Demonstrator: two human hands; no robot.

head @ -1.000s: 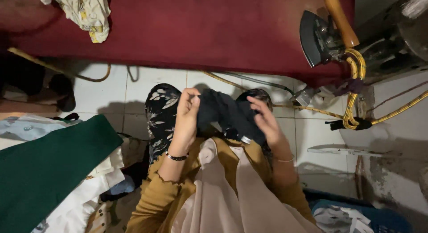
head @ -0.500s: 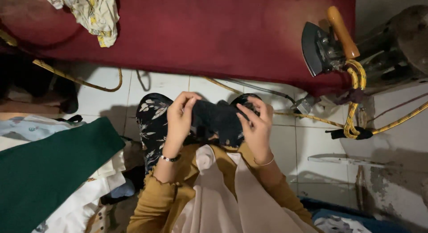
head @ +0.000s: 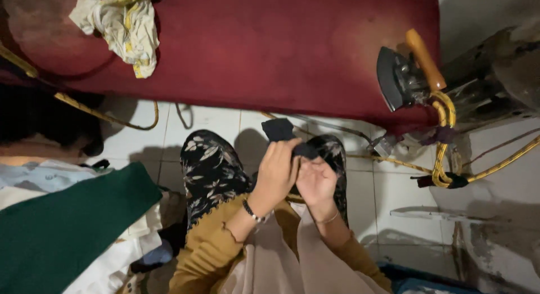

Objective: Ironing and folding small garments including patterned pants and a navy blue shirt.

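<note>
In the head view, the left hand [head: 277, 171] and the right hand [head: 316, 181] meet over the person's lap, both grasping a small dark cloth [head: 288, 138]. The left hand's fingers curl over the cloth's lower edge, clenched on it; the right hand pinches the same edge from beneath, palm turned up. The cloth rises from the fingertips and folds over just above both hands, between them and the red padded board [head: 270, 52].

No open container shows near the hands. Below the right hand, at the bottom edge, a blue rim [head: 419, 284] that may be a tub is cut off, and its contents cannot be made out.

Much is hidden. The cloth's lower part lies behind the fingers, so its full shape is unclear. The floral-print trousers [head: 211, 170] disappear under the mustard sleeves [head: 205, 252] and a beige garment [head: 270, 266]. Left of the left hand, a green cloth [head: 62, 232] covers a pile of pale fabrics [head: 50, 176] whose extent runs out of frame.

Well above and left of the hands, a crumpled cream and yellow rag [head: 121, 24] lies on the board. Above and right of the right hand, an iron [head: 402, 75] with an orange handle stands tilted at the board's end, a yellow cord [head: 444, 142] looping down from it. No labels or signs are legible.
</note>
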